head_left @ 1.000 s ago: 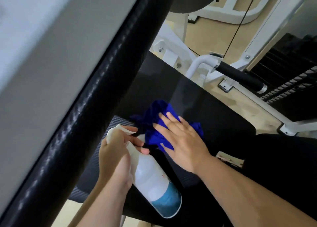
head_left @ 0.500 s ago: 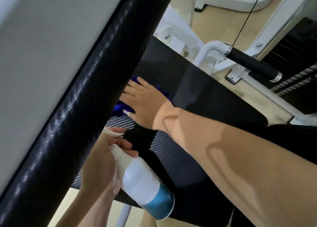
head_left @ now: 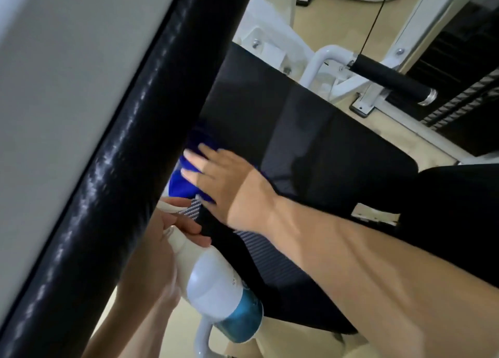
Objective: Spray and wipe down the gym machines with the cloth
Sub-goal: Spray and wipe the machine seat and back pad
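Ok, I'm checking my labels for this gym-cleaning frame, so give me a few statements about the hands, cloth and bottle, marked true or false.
1. The right hand presses the blue cloth against the black seat pad. True.
2. The left hand grips the spray bottle. True.
3. The spray bottle stands on the floor. False: it is held tilted in the air beside the pad.
4. The right hand is a closed fist. False: its fingers lie straight on the cloth.

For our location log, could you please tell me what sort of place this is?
Most likely a gym: a black padded seat, a white frame with a foam-grip handle, and a cable running past a weight stack.
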